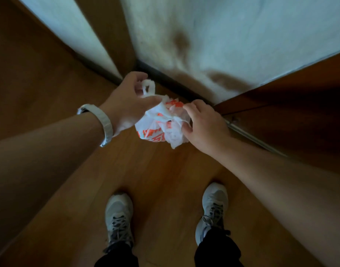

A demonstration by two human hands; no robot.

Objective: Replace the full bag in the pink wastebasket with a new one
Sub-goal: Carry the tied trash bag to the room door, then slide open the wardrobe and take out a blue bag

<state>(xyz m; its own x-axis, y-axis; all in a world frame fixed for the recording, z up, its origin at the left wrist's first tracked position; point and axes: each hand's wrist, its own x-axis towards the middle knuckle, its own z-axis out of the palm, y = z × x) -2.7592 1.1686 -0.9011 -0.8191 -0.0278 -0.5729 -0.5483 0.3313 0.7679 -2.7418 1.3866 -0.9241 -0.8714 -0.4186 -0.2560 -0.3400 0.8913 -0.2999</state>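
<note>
White plastic with orange print makes up the bag [155,130], a small, crumpled bundle held between the two hands above the wooden floor [165,170]. The left hand [122,106] grips its upper end: the thumb lies across the twisted neck of the bag and the fingers [139,79] curl over from the far side, with one handle loop [148,87] standing up between the thumb and those fingers. The right hand [205,124] holds the opposite side, its fingertips [186,107] curled into the crumpled plastic and its thumb pressed against the lower edge. The bulk of the bag hangs just below the left fingers and just to the left of the right fingers. A white watch band [105,124] circles the left wrist, behind the left fingers. Beyond the fingertips of both hands, a pale wall [242,35] meets the floor at a dark skirting. To the right of the right fingers is a dark wooden panel [300,105]. Far below the fingers, two grey laced shoes [119,214] stand apart on the floor, with dark trouser hems [215,251] above them.
</note>
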